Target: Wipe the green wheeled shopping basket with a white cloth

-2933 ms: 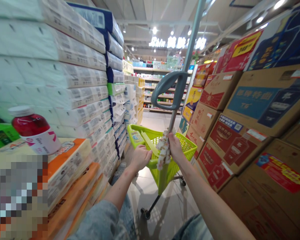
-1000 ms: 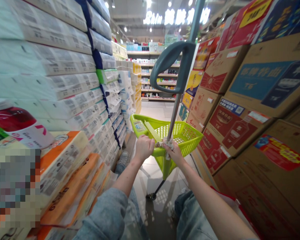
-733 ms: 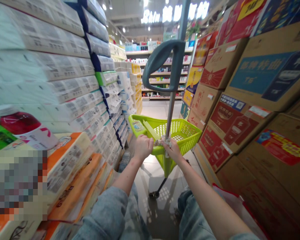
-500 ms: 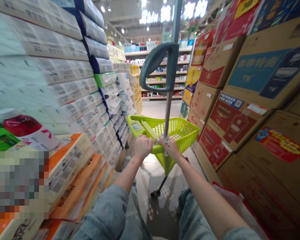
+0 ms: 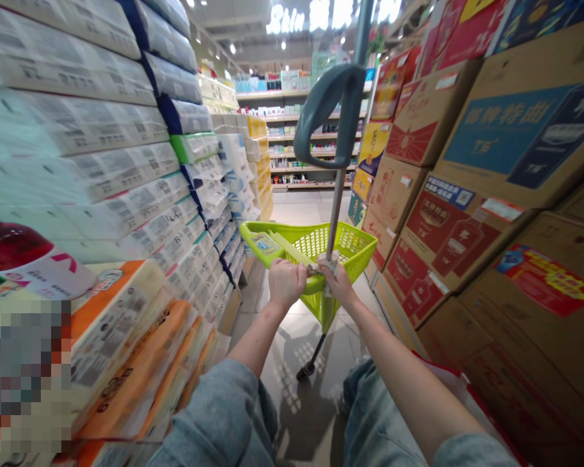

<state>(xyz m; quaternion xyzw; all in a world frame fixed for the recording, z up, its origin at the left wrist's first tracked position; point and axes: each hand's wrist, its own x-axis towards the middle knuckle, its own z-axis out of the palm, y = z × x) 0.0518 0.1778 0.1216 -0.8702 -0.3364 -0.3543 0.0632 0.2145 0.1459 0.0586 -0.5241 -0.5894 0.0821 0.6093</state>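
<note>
The right hand (image 5: 341, 285) covers much of a pale, crumpled, seemingly fabric cloth (image 5: 328, 264), its texture blurred. The left hand (image 5: 286, 284) hides part of the rim of the lime-green plastic basket cart (image 5: 362, 250). The top edge cuts off the slim grey metal pole (image 5: 337, 207) and glowing white sign (image 5: 320, 14); the left edge crops the red, white-labelled bottle (image 5: 22, 250). Small packaged goods (image 5: 282, 133) on distant shelves are too tiny to identify.
</note>
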